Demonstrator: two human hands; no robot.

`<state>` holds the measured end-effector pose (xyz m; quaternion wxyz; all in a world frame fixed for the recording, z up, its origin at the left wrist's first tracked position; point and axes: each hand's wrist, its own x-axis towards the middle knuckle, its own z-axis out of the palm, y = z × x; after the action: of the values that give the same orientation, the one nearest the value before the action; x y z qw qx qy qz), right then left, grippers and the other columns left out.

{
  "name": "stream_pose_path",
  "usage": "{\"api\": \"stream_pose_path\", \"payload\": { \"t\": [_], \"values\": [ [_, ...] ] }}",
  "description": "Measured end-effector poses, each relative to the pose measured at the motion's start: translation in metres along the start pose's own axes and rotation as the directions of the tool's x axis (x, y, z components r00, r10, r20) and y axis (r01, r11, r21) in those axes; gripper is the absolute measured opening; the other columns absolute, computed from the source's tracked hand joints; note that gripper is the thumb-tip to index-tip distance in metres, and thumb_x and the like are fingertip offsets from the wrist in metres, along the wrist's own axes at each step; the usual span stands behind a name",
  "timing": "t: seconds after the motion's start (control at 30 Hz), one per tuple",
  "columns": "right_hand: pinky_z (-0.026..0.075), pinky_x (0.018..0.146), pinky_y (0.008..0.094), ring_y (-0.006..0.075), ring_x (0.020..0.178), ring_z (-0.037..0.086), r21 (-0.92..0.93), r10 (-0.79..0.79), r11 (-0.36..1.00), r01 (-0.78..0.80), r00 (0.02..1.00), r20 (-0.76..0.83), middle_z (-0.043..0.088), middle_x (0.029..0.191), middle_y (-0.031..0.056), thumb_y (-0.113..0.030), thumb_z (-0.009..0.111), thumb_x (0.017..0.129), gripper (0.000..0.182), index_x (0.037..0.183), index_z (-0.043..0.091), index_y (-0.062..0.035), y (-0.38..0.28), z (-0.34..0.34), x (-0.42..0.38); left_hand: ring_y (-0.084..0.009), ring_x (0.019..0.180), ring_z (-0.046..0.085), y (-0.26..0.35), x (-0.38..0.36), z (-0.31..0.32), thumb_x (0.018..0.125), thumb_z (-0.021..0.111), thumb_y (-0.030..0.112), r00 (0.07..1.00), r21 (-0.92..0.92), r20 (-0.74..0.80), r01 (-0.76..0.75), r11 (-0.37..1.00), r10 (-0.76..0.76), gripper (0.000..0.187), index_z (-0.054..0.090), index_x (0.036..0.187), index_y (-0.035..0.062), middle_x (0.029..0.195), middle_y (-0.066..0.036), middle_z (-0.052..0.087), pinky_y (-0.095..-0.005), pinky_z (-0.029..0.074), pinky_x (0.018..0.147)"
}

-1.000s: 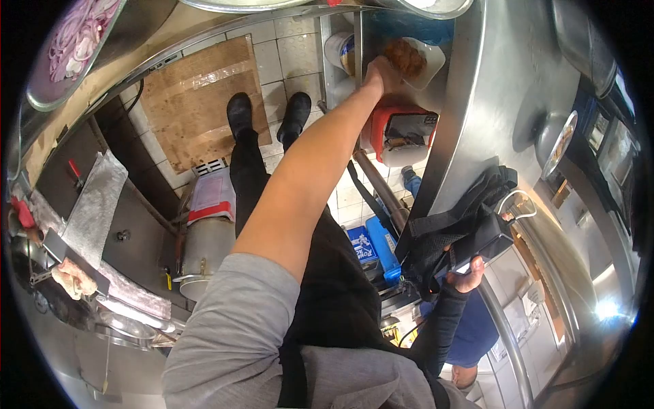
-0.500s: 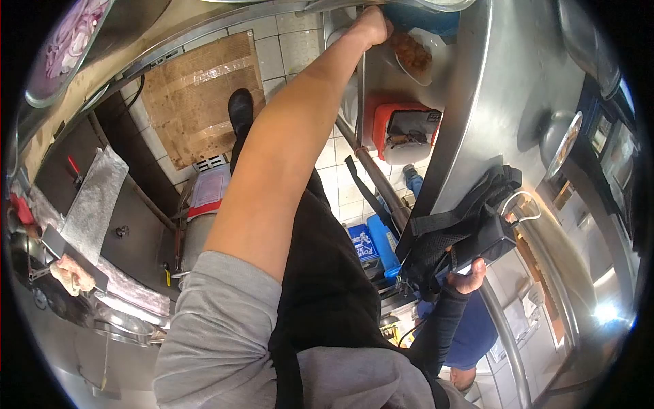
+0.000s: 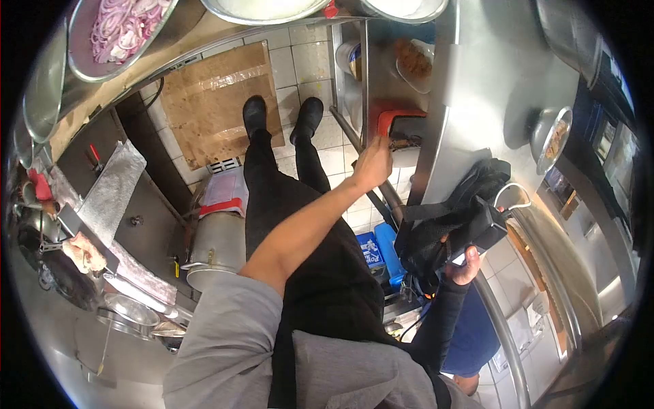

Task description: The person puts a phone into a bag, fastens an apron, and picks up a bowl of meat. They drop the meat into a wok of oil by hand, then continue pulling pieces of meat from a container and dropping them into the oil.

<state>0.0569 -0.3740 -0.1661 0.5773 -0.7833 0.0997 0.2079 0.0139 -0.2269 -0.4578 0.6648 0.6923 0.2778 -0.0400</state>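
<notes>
My left hand (image 3: 374, 163), on the bare arm with the grey sleeve, is at the near edge of a red-rimmed container (image 3: 388, 120) under the steel counter. Its fingers are curled and overlap the rim; I cannot tell what is between them. Dark utensils (image 3: 407, 142) lie in the container. Beyond it, a white bowl of orange-brown food chunks (image 3: 414, 67) rests on the shelf. My right hand (image 3: 464, 266), at the end of a black arm sleeve, grips the lower end of a black boxy device (image 3: 485, 228) with a white cable. A black strapped bag (image 3: 436, 235) adjoins the device.
The steel counter (image 3: 470, 88) runs along the right, bearing a metal bowl of food (image 3: 555, 140). Sliced red onions (image 3: 129, 27) fill a pan at upper left. A large pot (image 3: 218, 238) stands left of my legs. Another person in a blue shirt (image 3: 473, 334) is at lower right.
My left hand has drawn back from deep beside the food bowl to the red-rimmed container. My right hand stays at the device. The view has shifted, bringing both feet and more pans into sight.
</notes>
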Motion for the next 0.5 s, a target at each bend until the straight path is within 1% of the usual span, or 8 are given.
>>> {"api": "stream_pose_path", "payload": {
  "t": [0.1,0.17,0.2,0.23,0.3,0.37,0.43,0.5],
  "values": [
    [0.058,0.074,0.0417,0.0326,0.082,0.071,0.022,-0.037,0.999,0.037,0.999,-0.006,0.068,0.106,0.0196,-0.036,0.076,0.084,0.079,0.144,0.043,0.0022,-0.006,0.015,0.005,-0.0524,0.104,0.062,0.010,-0.024,-0.012,0.091,0.056,0.001,0.988,0.022,-0.030,0.152,0.988,-0.151,0.025,0.060,0.114,-0.0071,0.110,-0.034,0.063,-0.0563,0.050,0.093],
    [0.059,0.073,0.0407,0.0285,0.083,0.068,0.054,-0.018,0.998,0.017,1.000,0.015,0.062,0.122,0.0193,-0.031,0.078,0.082,0.108,0.167,0.016,-0.0082,-0.015,0.023,0.010,-0.0482,0.103,0.066,0.010,-0.036,-0.032,0.085,0.057,-0.001,0.994,0.042,-0.030,0.103,0.994,-0.102,0.033,0.062,0.118,-0.0027,0.107,-0.030,0.068,-0.0541,0.053,0.090],
    [0.060,0.073,0.0396,0.0276,0.084,0.068,-0.015,-0.071,0.997,0.071,0.997,0.032,0.062,0.125,0.0193,-0.028,0.078,0.080,0.108,0.168,0.017,-0.0086,-0.011,0.015,0.015,-0.0476,0.100,0.067,0.015,-0.044,-0.047,0.085,0.059,0.000,0.990,-0.025,-0.019,0.142,0.989,-0.143,0.032,0.062,0.117,-0.0024,0.107,-0.030,0.068,-0.0521,0.053,0.088],
    [0.060,0.072,0.0386,0.0268,0.085,0.068,-0.007,-0.083,0.997,0.083,0.995,0.046,0.061,0.128,0.0195,-0.026,0.078,0.079,0.108,0.168,0.018,-0.0088,-0.020,0.017,0.018,-0.0473,0.098,0.068,0.041,-0.048,-0.070,0.086,0.060,0.000,0.969,0.034,-0.012,0.247,0.968,-0.246,0.030,0.063,0.115,-0.0025,0.104,-0.029,0.069,-0.0513,0.054,0.087],
    [0.061,0.072,0.0366,0.0255,0.086,0.068,0.091,-0.068,0.994,0.060,0.994,0.086,0.060,0.131,0.0198,-0.022,0.079,0.078,0.108,0.168,0.020,-0.0090,-0.048,0.036,0.018,-0.0448,0.098,0.072,0.056,-0.060,-0.100,0.097,0.057,0.002,0.993,0.131,-0.085,0.096,0.987,-0.086,0.023,0.061,0.118,-0.0034,0.102,-0.028,0.072,-0.0480,0.056,0.086],
    [0.061,0.066,0.0367,0.0259,0.084,0.069,0.235,-0.052,0.971,0.035,0.996,0.068,0.063,0.124,0.0198,-0.022,0.080,0.080,0.108,0.168,0.018,-0.0116,-0.051,0.035,0.014,-0.0342,0.087,0.070,0.106,-0.068,-0.132,0.098,0.055,-0.002,0.991,0.052,-0.130,0.001,0.999,0.005,0.017,0.058,0.114,-0.0018,0.097,-0.021,0.069,-0.0411,0.055,0.080],
    [0.061,0.063,0.0367,0.0267,0.084,0.070,0.355,-0.085,0.933,0.058,0.995,0.061,0.064,0.120,0.0220,-0.022,0.080,0.083,0.107,0.168,0.016,-0.0128,-0.057,0.035,0.011,-0.0414,0.090,0.065,0.163,-0.076,-0.152,0.091,0.057,-0.008,0.976,0.082,-0.075,-0.199,0.977,0.205,0.021,0.057,0.112,-0.0017,0.101,-0.021,0.062,-0.0459,0.053,0.083],
    [0.063,0.069,0.0417,0.0322,0.101,0.070,0.391,-0.122,0.916,0.087,0.990,0.064,0.062,0.129,0.0231,-0.025,0.074,0.089,0.099,0.167,0.016,-0.0110,-0.070,0.029,0.001,-0.0410,0.096,0.064,0.214,-0.078,-0.152,0.090,0.058,-0.009,0.880,0.090,0.025,-0.474,0.876,0.474,0.025,0.058,0.113,0.0001,0.106,-0.020,0.061,-0.0456,0.053,0.084]
  ]
}}
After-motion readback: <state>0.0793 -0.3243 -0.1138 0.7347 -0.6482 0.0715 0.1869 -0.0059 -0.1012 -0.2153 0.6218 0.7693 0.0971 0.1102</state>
